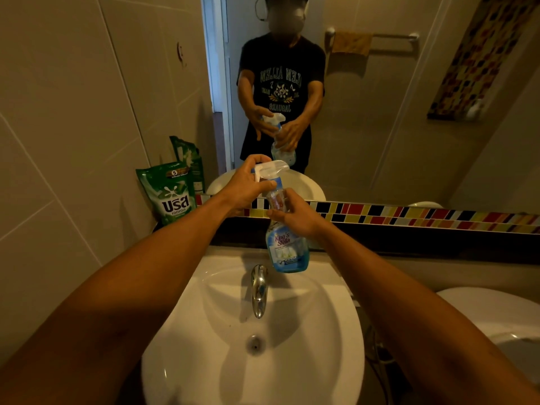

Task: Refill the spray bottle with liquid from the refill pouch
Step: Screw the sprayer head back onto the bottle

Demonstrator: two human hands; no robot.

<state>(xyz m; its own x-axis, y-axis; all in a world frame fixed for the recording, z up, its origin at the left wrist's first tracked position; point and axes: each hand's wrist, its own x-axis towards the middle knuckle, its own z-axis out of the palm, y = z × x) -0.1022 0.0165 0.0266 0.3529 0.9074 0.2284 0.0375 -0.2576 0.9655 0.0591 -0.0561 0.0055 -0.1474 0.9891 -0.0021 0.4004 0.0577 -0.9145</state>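
Above the sink [204, 302], mid-frame, the right hand [298, 217] grips the spray bottle [287, 247] by its neck while the left hand [245, 185] clasps the trigger head [270, 168]. Left of centre, the green refill pouch [172, 194] stands on the counter [438, 258] against the wall.

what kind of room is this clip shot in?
Most likely a home bathroom. A white washbasin with a chrome tap sits under a wall mirror, and a towel rail shows in the reflection. The walls are tiled, with a coloured mosaic strip below the mirror.
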